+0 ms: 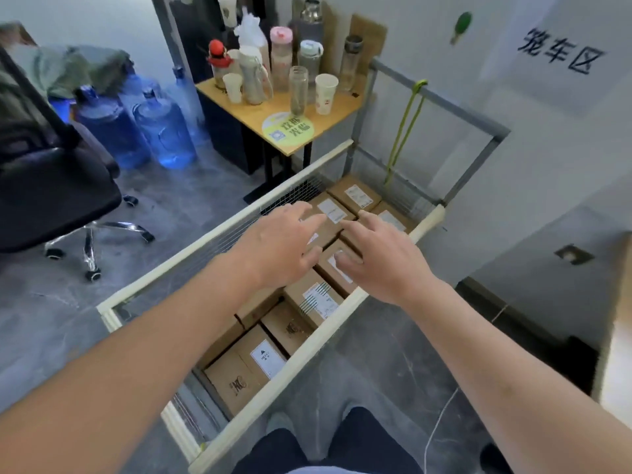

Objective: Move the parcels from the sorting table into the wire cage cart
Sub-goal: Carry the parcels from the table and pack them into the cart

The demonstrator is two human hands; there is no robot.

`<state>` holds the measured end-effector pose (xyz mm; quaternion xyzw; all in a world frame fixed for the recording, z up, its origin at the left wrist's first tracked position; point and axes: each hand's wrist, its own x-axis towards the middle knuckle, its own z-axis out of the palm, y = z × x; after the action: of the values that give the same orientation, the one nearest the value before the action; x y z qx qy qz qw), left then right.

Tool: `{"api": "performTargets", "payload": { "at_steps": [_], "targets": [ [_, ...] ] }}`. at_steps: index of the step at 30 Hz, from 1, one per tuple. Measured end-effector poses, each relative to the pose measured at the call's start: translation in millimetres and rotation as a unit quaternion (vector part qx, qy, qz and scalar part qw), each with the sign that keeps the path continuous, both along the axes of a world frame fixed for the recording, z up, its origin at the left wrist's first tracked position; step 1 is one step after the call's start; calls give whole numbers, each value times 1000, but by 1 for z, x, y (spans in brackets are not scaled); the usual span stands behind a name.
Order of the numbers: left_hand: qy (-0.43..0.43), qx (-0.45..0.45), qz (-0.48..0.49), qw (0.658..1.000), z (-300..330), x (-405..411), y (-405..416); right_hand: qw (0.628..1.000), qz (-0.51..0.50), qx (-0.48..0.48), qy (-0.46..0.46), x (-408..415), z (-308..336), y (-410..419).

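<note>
The wire cage cart (219,234), with cream padded rails, stands in front of me and holds several brown cardboard parcels with white labels. Both my arms reach over its middle. My left hand (284,244) and my right hand (379,254) hover side by side with fingers spread and fairly straight, holding nothing. They are just above a labelled parcel (333,213) and its neighbours; whether the fingertips touch the boxes is unclear. More parcels (314,299) (260,357) lie nearer to me. The sorting table is out of view.
A small wooden table (290,114) crowded with bottles and cups stands beyond the cart's far left. Blue water jugs (160,128) and a black office chair (54,196) are on the left. A white wall with a sign (561,56) is on the right. My legs are below the near rail.
</note>
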<state>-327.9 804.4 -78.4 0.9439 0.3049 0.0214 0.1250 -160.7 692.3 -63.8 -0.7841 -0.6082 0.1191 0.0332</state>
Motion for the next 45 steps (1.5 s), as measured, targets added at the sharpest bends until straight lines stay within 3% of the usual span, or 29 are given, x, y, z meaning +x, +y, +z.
{"api": "performTargets", "payload": {
  "at_steps": [12,27,45],
  "targets": [
    [-72,60,-123,988,117,70,-82,987,-118,101,-44,45,114,-128],
    [-122,24,-262,957,177,165,-272,948,-284,133,-57,78,159,-356],
    [-143,13,-511,847,177,199,-416,836,-529,119,-82,9,159,-517]
  ]
}}
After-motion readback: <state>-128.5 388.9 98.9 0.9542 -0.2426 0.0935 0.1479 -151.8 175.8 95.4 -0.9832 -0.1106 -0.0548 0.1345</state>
